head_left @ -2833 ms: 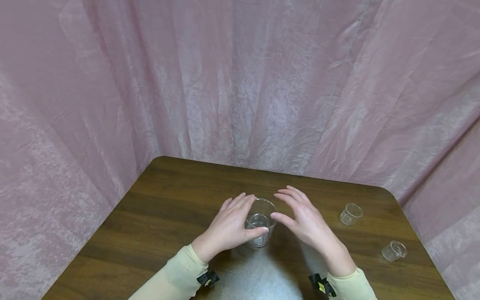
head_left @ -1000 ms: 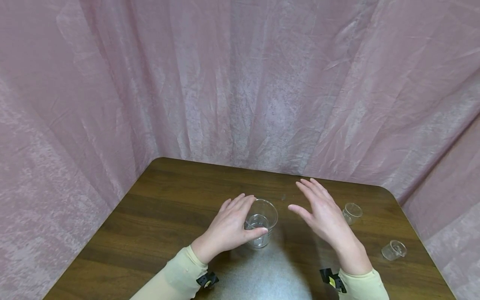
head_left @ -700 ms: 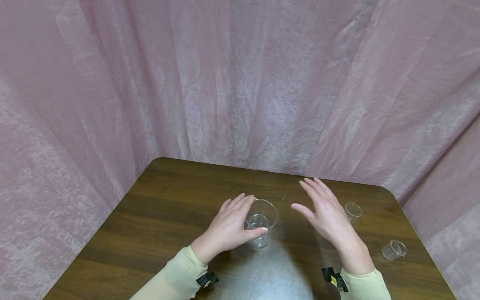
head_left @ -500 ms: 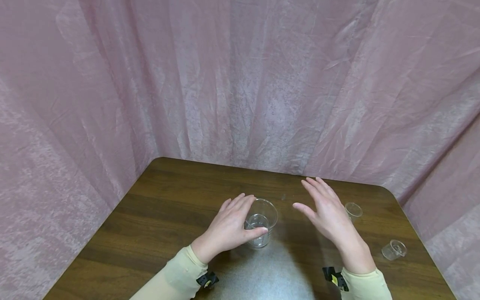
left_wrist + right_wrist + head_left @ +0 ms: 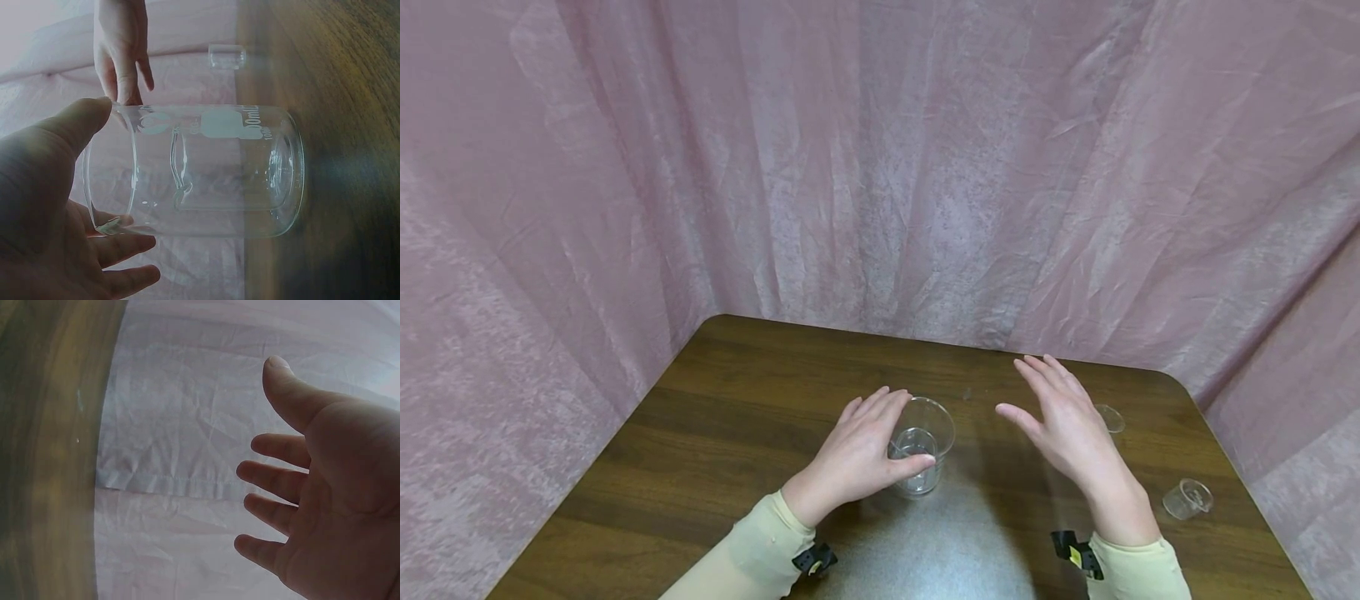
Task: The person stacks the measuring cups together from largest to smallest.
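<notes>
A large clear glass beaker with white markings stands upright on the table, a smaller beaker nested inside it. My left hand holds the large beaker near its rim; in the left wrist view the thumb lies at one side of the rim and the fingers at the other. Off to the right, my right hand hovers above the table, fingers relaxed and apart, with nothing in it. Behind that hand a small beaker is partly hidden. Another small beaker stands nearer the right edge.
The brown wooden table has rounded far corners. Pink curtains hang behind it and on both sides. Tiny clear specks lie on the wood beyond the large beaker.
My right hand has drawn away from the large beaker toward the right and now covers more of the farther small beaker. The left hand and the beakers have stayed in place.
</notes>
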A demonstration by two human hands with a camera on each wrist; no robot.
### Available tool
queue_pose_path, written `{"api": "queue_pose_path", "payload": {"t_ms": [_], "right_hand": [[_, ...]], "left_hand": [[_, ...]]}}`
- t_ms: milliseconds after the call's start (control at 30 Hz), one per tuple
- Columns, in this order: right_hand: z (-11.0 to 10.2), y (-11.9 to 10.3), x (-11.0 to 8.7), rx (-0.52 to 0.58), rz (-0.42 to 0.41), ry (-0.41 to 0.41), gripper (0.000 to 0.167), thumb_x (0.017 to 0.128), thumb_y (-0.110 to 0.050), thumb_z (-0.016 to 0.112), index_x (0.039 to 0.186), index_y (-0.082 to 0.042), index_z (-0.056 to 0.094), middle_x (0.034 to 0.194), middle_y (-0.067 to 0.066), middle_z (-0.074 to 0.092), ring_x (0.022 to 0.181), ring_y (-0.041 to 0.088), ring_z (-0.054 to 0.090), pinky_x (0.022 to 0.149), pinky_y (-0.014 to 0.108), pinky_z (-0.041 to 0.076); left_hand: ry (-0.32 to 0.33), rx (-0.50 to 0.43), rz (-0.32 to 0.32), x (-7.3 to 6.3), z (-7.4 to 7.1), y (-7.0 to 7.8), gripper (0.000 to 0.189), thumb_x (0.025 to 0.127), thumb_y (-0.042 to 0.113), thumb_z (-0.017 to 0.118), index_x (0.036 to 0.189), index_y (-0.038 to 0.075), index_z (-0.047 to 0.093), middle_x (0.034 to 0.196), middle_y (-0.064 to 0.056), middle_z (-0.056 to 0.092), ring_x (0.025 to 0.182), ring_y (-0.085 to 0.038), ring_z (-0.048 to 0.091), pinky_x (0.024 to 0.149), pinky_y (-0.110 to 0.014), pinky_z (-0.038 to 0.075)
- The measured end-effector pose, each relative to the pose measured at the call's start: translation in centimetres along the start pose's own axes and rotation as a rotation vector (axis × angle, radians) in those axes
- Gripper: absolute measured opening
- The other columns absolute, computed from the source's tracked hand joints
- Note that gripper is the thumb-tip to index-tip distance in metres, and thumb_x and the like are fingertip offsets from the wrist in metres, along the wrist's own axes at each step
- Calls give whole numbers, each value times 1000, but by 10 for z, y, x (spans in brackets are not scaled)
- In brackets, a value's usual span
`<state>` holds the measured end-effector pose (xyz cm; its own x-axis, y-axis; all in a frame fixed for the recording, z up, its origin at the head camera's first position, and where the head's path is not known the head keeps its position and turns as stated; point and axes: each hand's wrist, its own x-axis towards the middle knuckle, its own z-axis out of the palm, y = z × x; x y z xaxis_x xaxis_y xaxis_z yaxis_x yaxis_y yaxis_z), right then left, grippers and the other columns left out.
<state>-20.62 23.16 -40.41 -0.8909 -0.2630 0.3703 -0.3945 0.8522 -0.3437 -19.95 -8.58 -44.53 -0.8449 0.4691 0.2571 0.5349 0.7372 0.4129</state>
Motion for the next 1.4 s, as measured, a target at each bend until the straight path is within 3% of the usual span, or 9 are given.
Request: {"api": "queue_pose_path", "payload": {"t_ms": [1400], "right_hand": [[-24, 30, -9, -52, 142, -115, 85, 105, -46, 76, 164, 6, 44, 165, 36, 41, 158, 57, 26, 127, 70, 20]], "left_hand": [[-19, 0, -9, 1, 1, -2, 97, 95, 67, 76, 165, 6, 48, 166, -12, 53, 160, -36, 40, 126, -67, 30]]}}
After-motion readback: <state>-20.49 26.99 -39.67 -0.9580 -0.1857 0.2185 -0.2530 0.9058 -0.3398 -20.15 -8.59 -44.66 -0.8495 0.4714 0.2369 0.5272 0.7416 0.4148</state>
